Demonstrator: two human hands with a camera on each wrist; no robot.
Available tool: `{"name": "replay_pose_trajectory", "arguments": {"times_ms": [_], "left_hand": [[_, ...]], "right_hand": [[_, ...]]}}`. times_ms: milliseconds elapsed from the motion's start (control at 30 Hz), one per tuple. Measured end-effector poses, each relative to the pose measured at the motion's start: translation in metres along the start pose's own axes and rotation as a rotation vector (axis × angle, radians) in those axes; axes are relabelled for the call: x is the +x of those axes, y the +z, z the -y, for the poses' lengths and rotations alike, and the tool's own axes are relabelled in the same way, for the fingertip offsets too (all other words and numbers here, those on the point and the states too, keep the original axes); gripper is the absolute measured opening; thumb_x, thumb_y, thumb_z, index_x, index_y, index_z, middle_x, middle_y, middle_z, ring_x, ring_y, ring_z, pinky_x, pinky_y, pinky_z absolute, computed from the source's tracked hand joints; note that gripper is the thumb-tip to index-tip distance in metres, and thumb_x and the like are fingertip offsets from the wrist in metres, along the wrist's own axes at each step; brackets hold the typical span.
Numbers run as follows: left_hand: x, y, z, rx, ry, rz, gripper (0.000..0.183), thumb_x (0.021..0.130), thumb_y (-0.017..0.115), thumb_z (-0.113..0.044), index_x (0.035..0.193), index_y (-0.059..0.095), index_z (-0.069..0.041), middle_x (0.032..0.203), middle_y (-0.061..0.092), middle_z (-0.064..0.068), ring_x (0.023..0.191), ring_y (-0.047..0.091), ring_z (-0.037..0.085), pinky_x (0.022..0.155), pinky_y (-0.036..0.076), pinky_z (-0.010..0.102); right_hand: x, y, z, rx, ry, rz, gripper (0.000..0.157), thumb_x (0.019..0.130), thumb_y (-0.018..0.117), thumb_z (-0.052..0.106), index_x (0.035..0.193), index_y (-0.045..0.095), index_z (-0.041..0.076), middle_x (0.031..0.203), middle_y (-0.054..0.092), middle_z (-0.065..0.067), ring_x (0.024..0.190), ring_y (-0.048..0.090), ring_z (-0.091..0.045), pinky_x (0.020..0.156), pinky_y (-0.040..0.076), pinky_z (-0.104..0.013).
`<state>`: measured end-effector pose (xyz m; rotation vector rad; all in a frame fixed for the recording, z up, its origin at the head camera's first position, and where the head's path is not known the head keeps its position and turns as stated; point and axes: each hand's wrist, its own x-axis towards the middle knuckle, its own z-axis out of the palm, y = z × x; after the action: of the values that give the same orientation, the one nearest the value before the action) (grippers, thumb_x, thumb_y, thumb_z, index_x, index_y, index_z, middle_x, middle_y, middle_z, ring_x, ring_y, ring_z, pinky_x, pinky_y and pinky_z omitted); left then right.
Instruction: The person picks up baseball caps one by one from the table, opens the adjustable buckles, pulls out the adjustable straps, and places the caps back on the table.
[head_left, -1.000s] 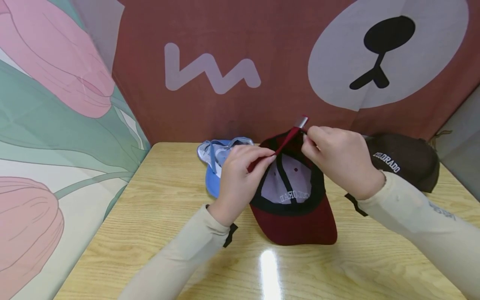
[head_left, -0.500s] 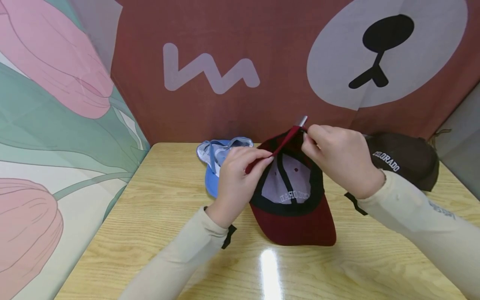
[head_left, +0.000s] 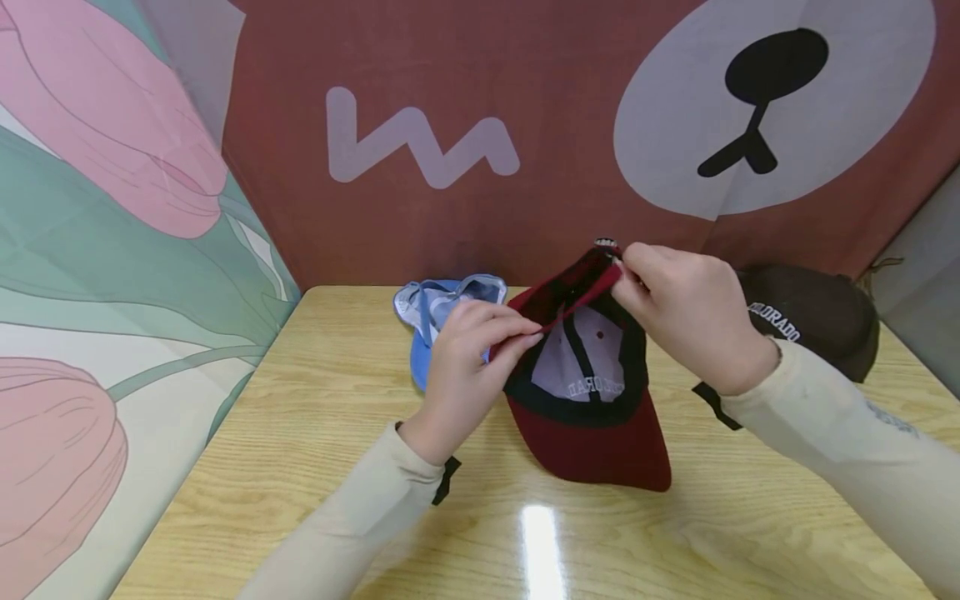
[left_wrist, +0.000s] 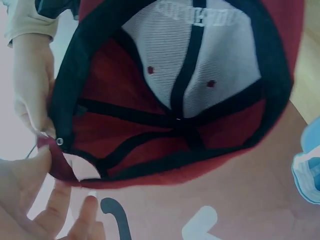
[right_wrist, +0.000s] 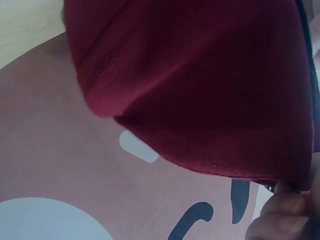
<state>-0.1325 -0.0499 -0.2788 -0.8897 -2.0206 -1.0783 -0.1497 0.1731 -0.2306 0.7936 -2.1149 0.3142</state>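
Note:
A dark red baseball cap [head_left: 600, 454] is held up over the table, brim down and its inside facing me. Its back strap [head_left: 587, 302] stretches between my two hands in the head view. My left hand [head_left: 476, 354] pinches the strap at the left, thumb against forefinger. With thumb and curled fingers, my right hand [head_left: 693, 317] grips the cap's back edge by the small metal buckle [head_left: 606, 242]. In the left wrist view the cap's black inner band [left_wrist: 75, 85] shows, along with the back opening. My right fingertips partly hide where strap and buckle meet.
Behind my left hand, a light blue cap [head_left: 423, 358] lies upside down on the wooden table [head_left: 300, 467]. To the right sits a dark brown cap [head_left: 817, 321] with white lettering, partly behind my right hand. A printed brown cloth [head_left: 450, 225] hangs at the table's back edge.
My left hand has shifted slightly down and left. The strap now sits lower, its right end at my right fingertips. The buckle has tilted, and the cap has turned a little.

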Motion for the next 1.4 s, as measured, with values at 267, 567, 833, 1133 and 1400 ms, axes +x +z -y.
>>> {"name": "replay_pose_trajectory", "arguments": {"times_ms": [267, 567, 833, 1133, 1400], "left_hand": [[-0.006, 0.002, 0.007, 0.046, 0.089, 0.056, 0.012, 0.081, 0.079, -0.006, 0.093, 0.077, -0.007, 0.104, 0.065, 0.010, 0.104, 0.055, 0.026, 0.092, 0.041, 0.039], [-0.014, 0.008, 0.013, 0.088, -0.053, 0.070, 0.050, 0.079, 0.080, -0.007, 0.124, 0.060, 0.003, 0.127, 0.054, 0.018, 0.118, 0.047, 0.034, 0.097, 0.040, 0.044], [-0.020, 0.009, 0.019, 0.074, -0.251, 0.128, 0.061, 0.083, 0.077, -0.006, 0.136, 0.049, 0.006, 0.132, 0.051, 0.019, 0.122, 0.045, 0.035, 0.100, 0.040, 0.046], [-0.027, 0.009, 0.029, 0.030, -0.479, 0.196, 0.061, 0.087, 0.068, -0.005, 0.140, 0.041, 0.008, 0.141, 0.046, 0.022, 0.130, 0.041, 0.039, 0.106, 0.036, 0.051], [-0.033, 0.004, 0.033, -0.015, -0.574, 0.253, 0.063, 0.091, 0.066, -0.008, 0.144, 0.037, 0.006, 0.141, 0.047, 0.022, 0.129, 0.046, 0.037, 0.104, 0.039, 0.049]], "right_hand": [[0.003, -0.006, 0.003, 0.078, 0.061, 0.071, 0.025, 0.086, 0.068, -0.005, 0.072, 0.049, 0.005, 0.056, 0.038, -0.002, 0.047, 0.035, -0.014, 0.044, 0.033, -0.030], [0.005, -0.012, 0.004, 0.192, 0.133, 0.107, 0.028, 0.091, 0.064, -0.001, 0.072, 0.046, 0.010, 0.055, 0.035, 0.006, 0.048, 0.035, -0.008, 0.048, 0.029, -0.018], [0.007, -0.014, 0.008, 0.181, 0.159, 0.132, 0.027, 0.093, 0.061, -0.001, 0.073, 0.046, 0.009, 0.057, 0.033, 0.003, 0.049, 0.032, -0.010, 0.046, 0.029, -0.020], [0.006, -0.018, 0.010, 0.213, 0.119, 0.081, 0.024, 0.090, 0.062, -0.005, 0.075, 0.046, 0.006, 0.061, 0.033, 0.002, 0.052, 0.031, -0.010, 0.050, 0.028, -0.018], [0.006, -0.022, 0.009, 0.230, 0.069, 0.019, 0.018, 0.087, 0.060, -0.011, 0.079, 0.049, 0.002, 0.064, 0.036, -0.001, 0.055, 0.034, -0.011, 0.054, 0.030, -0.019]]}}
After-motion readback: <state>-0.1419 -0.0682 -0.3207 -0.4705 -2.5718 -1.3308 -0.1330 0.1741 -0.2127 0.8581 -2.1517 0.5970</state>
